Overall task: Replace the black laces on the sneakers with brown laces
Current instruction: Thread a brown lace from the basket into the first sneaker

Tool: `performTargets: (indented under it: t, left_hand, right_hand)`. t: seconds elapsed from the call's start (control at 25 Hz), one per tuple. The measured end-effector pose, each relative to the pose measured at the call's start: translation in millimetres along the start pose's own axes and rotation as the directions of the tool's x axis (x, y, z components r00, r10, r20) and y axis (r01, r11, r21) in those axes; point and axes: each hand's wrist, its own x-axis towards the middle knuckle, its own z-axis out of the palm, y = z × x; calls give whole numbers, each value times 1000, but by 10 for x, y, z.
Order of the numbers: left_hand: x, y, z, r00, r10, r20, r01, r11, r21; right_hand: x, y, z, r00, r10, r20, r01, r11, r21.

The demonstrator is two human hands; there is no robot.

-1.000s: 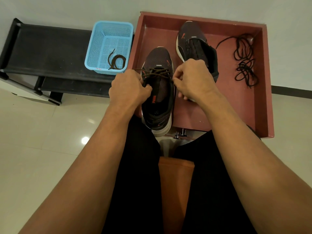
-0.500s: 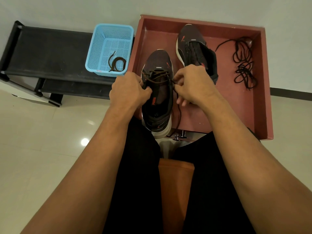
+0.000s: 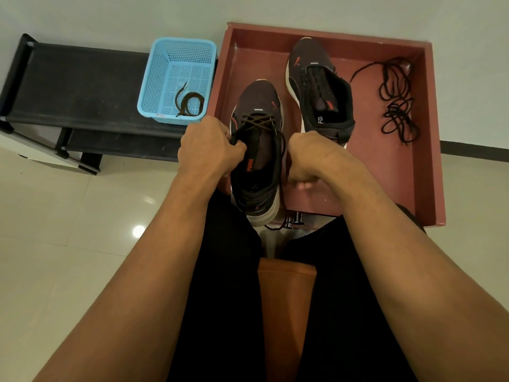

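A dark sneaker (image 3: 257, 172) stands at the near left of the red tray (image 3: 429, 139), with a brown lace (image 3: 259, 123) crossed through its front eyelets. My left hand (image 3: 205, 146) grips the shoe's left collar edge by the lace. My right hand (image 3: 308, 158) is curled beside the shoe's right side and holds the lace's free end, which trails down past the heel. The second dark sneaker (image 3: 319, 89) lies farther back with no lace in it. Loose black laces (image 3: 396, 103) lie at the tray's right.
A blue plastic basket (image 3: 165, 64) with another brown lace (image 3: 190, 103) in it sits on a low black bench (image 3: 74, 86) to the left. A pale wall runs behind the tray. My legs in black trousers and an orange seat fill the foreground.
Both hands have moved back toward me along the shoe, away from the front eyelets. The right hand has drawn the lace end down beside the heel, showing the crossed brown lace.
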Motion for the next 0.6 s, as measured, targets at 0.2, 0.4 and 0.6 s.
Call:
performTargets:
  t: [0.2,0.4,0.6]
  left_hand:
    - [2,8,-18,1000,2,11,-2,1000,-1]
    - [-11,29,-31,999,15,28,-15,1000,2]
    - [-6,34,-27,1000,6,30,-6,1000,5]
  right_hand:
    - [12,30,-10,988,8,-154,14,990,142]
    - [-24,98,-63,925,-50,-376,200,906,374]
    - [80,98,-10,947,-21,-321,132,936,327]
